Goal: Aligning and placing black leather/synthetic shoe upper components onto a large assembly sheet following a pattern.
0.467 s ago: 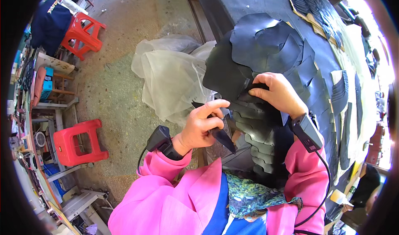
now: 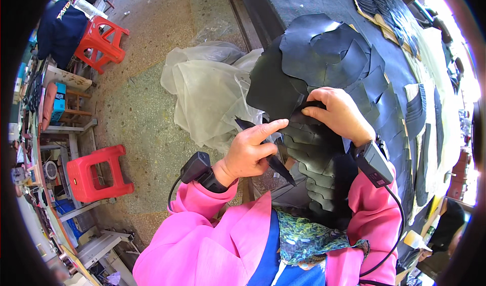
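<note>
My left hand [image 2: 249, 152] is partly closed around a black pointed strip [image 2: 282, 169] that sticks out past both sides of the palm. Its index finger stretches toward the edge of the black sheet pieces. My right hand [image 2: 341, 118] pinches a black curved edge [image 2: 313, 105] between thumb and fingers; its exact shape is partly hidden by the hand. Large flat black leather-like pieces [image 2: 316, 58] lie overlapped on the table's corner beyond the hands. Below the right hand, a column of black scalloped, layered pieces [image 2: 309, 172] hangs toward my lap.
A black-covered table [image 2: 253, 2] runs along the right, with bundles of ribbed black strips [image 2: 415, 109] on it. Crumpled translucent plastic sheeting [image 2: 202, 93] lies at its left. Red stools [image 2: 98, 174] stand on the floor beside a cluttered bench. Cabled devices [image 2: 196, 167] sit on both wrists.
My left hand has shifted slightly right, its index finger now straighter and nearer the black pieces. The pointed strip has turned and moved right with it. My right hand stays almost in place.
</note>
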`<control>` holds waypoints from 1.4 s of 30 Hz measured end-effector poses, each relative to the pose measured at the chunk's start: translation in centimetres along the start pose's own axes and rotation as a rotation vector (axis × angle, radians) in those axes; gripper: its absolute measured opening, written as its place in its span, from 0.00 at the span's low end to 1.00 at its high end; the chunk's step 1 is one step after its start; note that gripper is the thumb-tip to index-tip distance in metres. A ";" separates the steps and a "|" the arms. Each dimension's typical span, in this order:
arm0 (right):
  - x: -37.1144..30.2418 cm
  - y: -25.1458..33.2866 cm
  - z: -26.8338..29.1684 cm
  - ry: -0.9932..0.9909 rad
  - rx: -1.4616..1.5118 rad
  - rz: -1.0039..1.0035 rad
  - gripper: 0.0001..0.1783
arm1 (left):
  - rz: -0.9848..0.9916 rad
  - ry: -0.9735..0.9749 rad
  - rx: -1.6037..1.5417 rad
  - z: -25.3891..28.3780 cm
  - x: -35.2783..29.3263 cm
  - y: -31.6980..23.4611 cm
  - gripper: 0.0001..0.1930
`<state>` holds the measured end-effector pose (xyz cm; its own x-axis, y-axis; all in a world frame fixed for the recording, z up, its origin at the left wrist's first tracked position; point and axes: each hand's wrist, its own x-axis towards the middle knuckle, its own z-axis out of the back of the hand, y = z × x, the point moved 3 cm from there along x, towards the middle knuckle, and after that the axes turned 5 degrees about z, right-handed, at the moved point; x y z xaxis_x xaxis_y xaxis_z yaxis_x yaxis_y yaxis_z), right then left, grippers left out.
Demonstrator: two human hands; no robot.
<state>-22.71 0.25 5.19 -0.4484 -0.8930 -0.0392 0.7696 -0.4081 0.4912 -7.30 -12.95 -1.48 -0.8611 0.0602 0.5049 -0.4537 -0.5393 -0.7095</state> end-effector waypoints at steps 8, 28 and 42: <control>-0.4 0.2 -0.2 -0.045 -0.039 0.033 0.14 | 0.018 0.086 0.152 -0.5 0.9 -0.8 0.11; 0.1 -0.3 -1.0 -0.185 0.024 -0.008 0.09 | -0.034 0.030 0.196 -0.7 1.1 -0.9 0.10; -0.5 3.1 1.8 -0.407 -0.577 0.256 0.11 | 0.018 0.051 0.176 -0.8 1.1 -1.1 0.09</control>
<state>-20.86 -0.21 8.28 -0.2703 -0.8782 0.3945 0.9382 -0.3322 -0.0967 -7.92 -11.65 -0.57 -0.8814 0.0890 0.4639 -0.3944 -0.6794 -0.6188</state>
